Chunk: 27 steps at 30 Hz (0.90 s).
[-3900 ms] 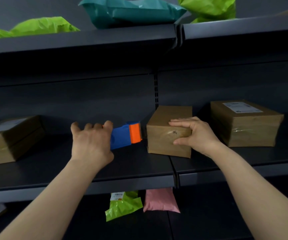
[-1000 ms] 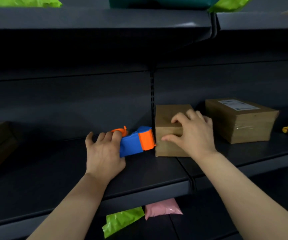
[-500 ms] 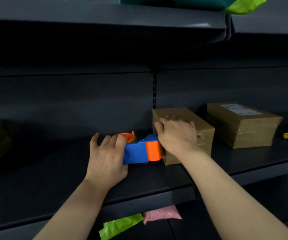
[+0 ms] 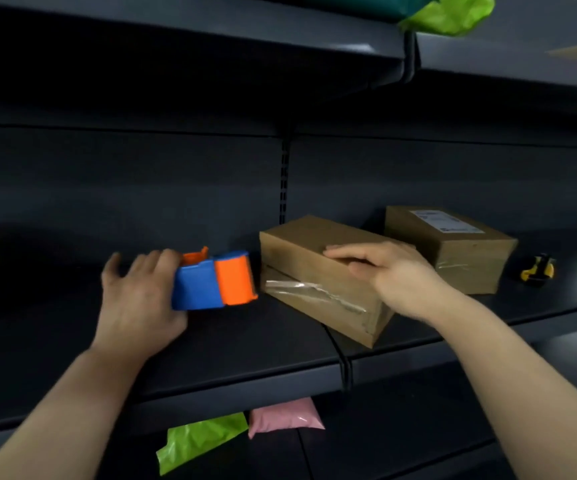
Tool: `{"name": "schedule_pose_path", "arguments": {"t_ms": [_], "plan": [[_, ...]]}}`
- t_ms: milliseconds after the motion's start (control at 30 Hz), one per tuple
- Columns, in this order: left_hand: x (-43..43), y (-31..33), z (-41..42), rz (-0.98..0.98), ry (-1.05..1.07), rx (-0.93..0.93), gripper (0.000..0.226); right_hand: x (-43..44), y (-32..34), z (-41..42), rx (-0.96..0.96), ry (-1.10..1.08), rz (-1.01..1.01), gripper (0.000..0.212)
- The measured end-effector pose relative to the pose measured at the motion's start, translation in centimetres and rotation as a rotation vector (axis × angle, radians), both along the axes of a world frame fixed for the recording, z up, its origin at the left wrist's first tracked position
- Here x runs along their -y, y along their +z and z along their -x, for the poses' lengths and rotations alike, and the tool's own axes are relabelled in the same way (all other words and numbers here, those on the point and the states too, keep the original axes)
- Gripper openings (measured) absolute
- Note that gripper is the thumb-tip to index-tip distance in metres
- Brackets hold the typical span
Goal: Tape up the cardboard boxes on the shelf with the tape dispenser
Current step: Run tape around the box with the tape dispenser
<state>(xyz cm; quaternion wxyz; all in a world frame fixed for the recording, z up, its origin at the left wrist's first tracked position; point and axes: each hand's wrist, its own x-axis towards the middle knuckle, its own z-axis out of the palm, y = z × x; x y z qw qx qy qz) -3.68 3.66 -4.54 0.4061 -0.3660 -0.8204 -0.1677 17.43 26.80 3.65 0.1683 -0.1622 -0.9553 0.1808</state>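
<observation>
The cardboard box (image 4: 321,271) now sits turned on the dark shelf (image 4: 245,344), one corner swung toward the shelf's front edge, where half a second ago it stood nearly square to the back panel. The turn exposes its long side, and a strip of clear tape (image 4: 314,293) runs along that face from the left corner. The right hand (image 4: 389,271) lies flat across the box's top, fingers spread and pressing rather than wrapping, so its grip is open and only steadying. The left hand (image 4: 139,299) has its grip closed around the blue and orange tape dispenser (image 4: 214,280), which stands on the shelf just beside the box's left end, its orange head close to the tape's start; whether they touch cannot be told. This reads as one seam laid and the box rotated for the next pass. A second, labelled box (image 4: 453,247) waits behind to the right, already showing tape on its side.
</observation>
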Motion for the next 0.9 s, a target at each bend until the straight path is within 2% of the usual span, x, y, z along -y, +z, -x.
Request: {"name": "schedule_pose_path", "arguments": {"t_ms": [133, 267, 367, 567, 767, 900], "plan": [[-1.2, -0.2, -0.7, 0.006, -0.022, -0.016, 0.057, -0.7, 0.4, -1.1, 0.020, -0.035, 0.057, 0.040], [-1.3, -0.3, -0.6, -0.032, -0.009, -0.062, 0.059, 1.2, 0.5, 0.7, 0.056, -0.143, -0.136, 0.048], [-1.3, -0.2, -0.6, -0.060, 0.000, -0.078, 0.061, 2.5, -0.6, 2.3, -0.009, -0.173, -0.281, 0.042], [-1.7, 0.0, -0.1, -0.027, -0.007, -0.059, 0.057, 2.0, -0.6, 2.1, -0.036, -0.216, -0.255, 0.054], [-1.2, 2.5, 2.8, 0.098, -0.156, -0.118, 0.068, 1.9, -1.6, 1.6, -0.125, -0.202, -0.345, 0.050], [0.5, 2.0, 4.7, 0.113, -0.105, -0.024, 0.067, 1.1, -1.9, 0.9, -0.205, -0.178, -0.367, 0.051]]}}
